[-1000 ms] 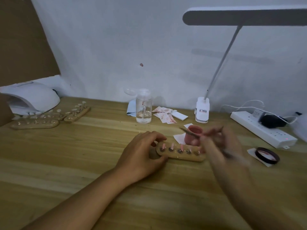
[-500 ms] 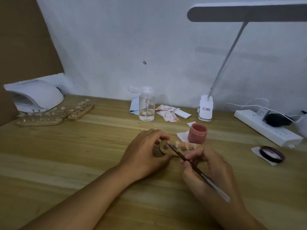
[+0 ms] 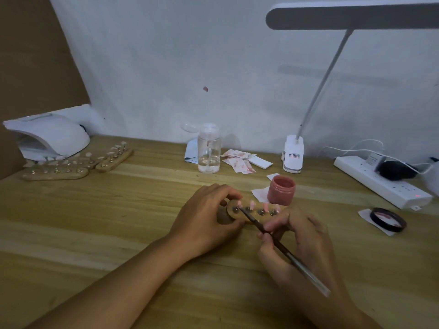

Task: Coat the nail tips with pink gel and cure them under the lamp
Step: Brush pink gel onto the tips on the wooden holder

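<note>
Mid-coating: holder [image 3: 255,210] of pink tips [image 3: 252,205] clasped in left grip [image 3: 206,219], brush [image 3: 255,223] pinched in right grip [image 3: 301,243]; lamp [image 3: 52,136] curing not yet done

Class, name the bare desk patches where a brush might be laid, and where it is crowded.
Bare wood lies between the light wooden nail stands and the left hand, and between the pink gel jar and the white power strip. Crowded: around the clear bottle and stained paper scraps.
</note>
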`<act>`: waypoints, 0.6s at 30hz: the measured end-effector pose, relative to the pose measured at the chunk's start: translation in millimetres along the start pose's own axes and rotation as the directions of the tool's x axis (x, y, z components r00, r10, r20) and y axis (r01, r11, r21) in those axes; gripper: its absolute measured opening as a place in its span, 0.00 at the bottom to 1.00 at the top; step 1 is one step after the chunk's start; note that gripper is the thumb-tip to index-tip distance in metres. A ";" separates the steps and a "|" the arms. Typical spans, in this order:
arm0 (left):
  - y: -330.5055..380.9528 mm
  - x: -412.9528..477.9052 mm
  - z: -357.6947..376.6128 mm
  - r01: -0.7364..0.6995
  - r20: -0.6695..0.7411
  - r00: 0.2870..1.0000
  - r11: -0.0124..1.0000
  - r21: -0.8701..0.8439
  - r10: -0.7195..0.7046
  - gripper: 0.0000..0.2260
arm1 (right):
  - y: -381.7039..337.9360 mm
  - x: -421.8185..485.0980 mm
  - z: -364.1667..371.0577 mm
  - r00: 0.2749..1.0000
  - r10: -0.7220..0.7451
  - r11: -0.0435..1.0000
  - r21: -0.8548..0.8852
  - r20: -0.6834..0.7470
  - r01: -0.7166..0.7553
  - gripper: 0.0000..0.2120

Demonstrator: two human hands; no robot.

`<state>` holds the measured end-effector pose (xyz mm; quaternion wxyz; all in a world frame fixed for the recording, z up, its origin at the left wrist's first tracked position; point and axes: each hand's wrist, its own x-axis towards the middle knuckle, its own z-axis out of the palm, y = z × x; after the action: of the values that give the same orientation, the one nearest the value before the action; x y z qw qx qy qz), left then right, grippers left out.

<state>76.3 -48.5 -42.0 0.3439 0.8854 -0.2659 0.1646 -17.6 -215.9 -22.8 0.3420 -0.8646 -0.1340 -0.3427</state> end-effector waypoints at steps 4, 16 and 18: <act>0.2 -0.1 -0.2 -0.006 -0.003 1.000 1.000 -0.002 0.006 0.19 | 1.4 -1.3 -0.2 0.999 -0.033 0.999 -0.012 -0.006 0.033 0.06; 1.1 -0.8 -0.8 -0.006 -0.004 1.000 1.000 -0.008 0.006 0.18 | 2.3 -0.8 0.1 0.998 -0.058 0.997 -0.054 -0.031 0.056 0.05; 1.0 -0.7 -0.7 -0.005 -0.003 1.000 1.000 -0.004 0.005 0.18 | 2.2 -0.7 0.4 0.998 -0.065 0.996 -0.063 -0.024 0.063 0.05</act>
<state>75.1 -48.3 -41.3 0.3457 0.8838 -0.2677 0.1664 -16.9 -217.2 -24.6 0.3055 -0.8656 -0.1462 -0.3688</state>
